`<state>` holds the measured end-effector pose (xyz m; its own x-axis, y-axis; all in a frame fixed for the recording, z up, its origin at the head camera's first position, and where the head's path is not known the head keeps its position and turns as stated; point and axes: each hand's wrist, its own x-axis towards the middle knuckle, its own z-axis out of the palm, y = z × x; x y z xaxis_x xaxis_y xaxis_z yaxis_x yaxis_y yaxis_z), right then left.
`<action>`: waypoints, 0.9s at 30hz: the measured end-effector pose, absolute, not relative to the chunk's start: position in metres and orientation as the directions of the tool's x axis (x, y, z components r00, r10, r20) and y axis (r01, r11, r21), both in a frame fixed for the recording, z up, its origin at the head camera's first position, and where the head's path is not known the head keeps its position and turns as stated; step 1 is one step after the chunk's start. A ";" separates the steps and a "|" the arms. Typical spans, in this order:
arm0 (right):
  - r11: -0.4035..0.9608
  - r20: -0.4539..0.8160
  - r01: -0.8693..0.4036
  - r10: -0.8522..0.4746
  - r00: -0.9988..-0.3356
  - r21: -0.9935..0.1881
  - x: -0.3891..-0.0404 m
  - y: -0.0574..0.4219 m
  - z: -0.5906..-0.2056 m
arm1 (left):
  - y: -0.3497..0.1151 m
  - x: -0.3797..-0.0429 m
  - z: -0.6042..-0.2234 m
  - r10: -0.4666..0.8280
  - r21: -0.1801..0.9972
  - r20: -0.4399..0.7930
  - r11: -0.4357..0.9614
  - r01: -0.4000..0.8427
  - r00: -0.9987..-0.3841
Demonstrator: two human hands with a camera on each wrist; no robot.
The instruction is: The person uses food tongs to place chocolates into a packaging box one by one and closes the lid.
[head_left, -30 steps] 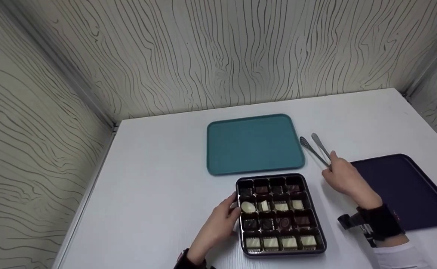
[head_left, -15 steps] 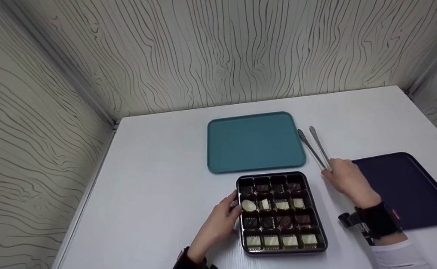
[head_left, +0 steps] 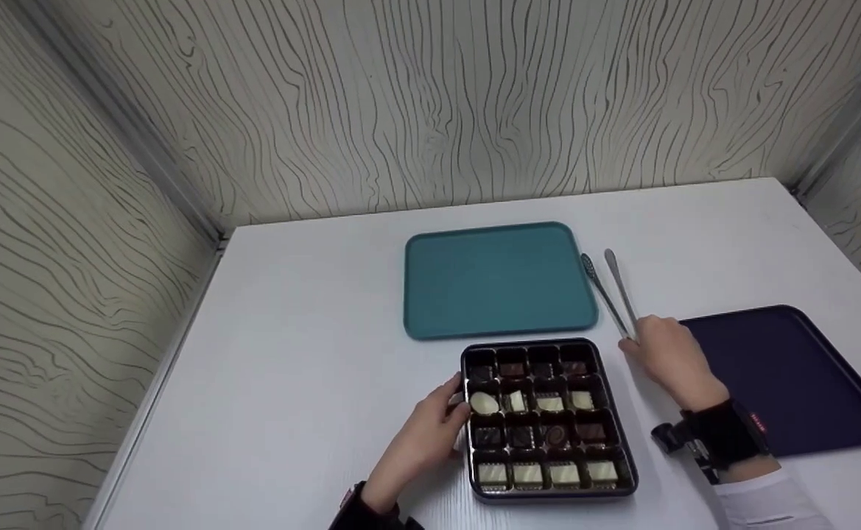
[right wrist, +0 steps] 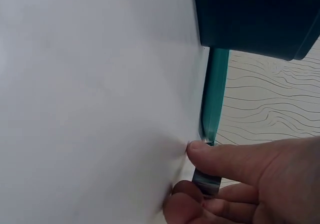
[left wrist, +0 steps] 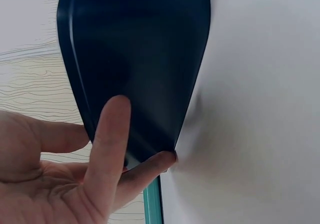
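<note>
A dark box point(head_left: 624, 449) holding rows of white and dark chocolates stands on the table, each piece in its own compartment. My left hand point(head_left: 424, 434) rests against its left side, thumb near the rim. In the left wrist view, the extended fingers point(left wrist: 111, 139) lie along the dark outer wall. To the right of the box, my right hand point(head_left: 672, 361) pinches metal tongs point(head_left: 619, 283) near their joined end. The two arms of the tongs spread apart and point away from me, one tip close to a teal tray point(head_left: 500, 283). The right wrist view shows the thumb point(right wrist: 215, 159) pressing on the metal.
A dark purple tray point(head_left: 791, 383) lies at the right, partly behind the right forearm. The teal tray is just beyond the chocolate box. Wood-patterned panels point(head_left: 430, 110) close off the back and sides of the white table point(head_left: 305, 331).
My right hand has drawn slightly back toward me and to the left, and more of the tongs now shows beyond its fingers. The left hand stays against the box.
</note>
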<state>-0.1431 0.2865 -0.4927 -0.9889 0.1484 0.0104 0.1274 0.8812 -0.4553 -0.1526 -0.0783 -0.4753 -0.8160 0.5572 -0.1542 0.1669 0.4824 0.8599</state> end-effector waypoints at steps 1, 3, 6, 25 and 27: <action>0.877 0.009 0.132 0.153 -0.988 -0.461 -0.143 0.287 -0.492 | -0.077 -0.154 -0.475 0.563 0.859 -0.149 0.481 0.175 -0.813; 0.868 -0.003 0.144 0.162 -0.987 -0.475 -0.145 0.288 -0.489 | -0.075 -0.156 -0.473 0.570 0.858 -0.143 0.479 0.186 -0.809; 0.864 -0.020 0.152 0.163 -0.986 -0.480 -0.146 0.288 -0.484 | -0.074 -0.159 -0.473 0.576 0.857 -0.139 0.478 0.194 -0.805; 0.874 0.000 0.403 0.419 -0.908 -0.272 -0.069 0.407 -0.446 | -0.097 -0.168 -0.472 0.572 0.874 -0.159 0.461 0.155 -0.805; 0.860 -0.047 0.440 0.444 -0.895 -0.258 -0.063 0.421 -0.448 | -0.098 -0.168 -0.471 0.574 0.878 -0.168 0.458 0.144 -0.801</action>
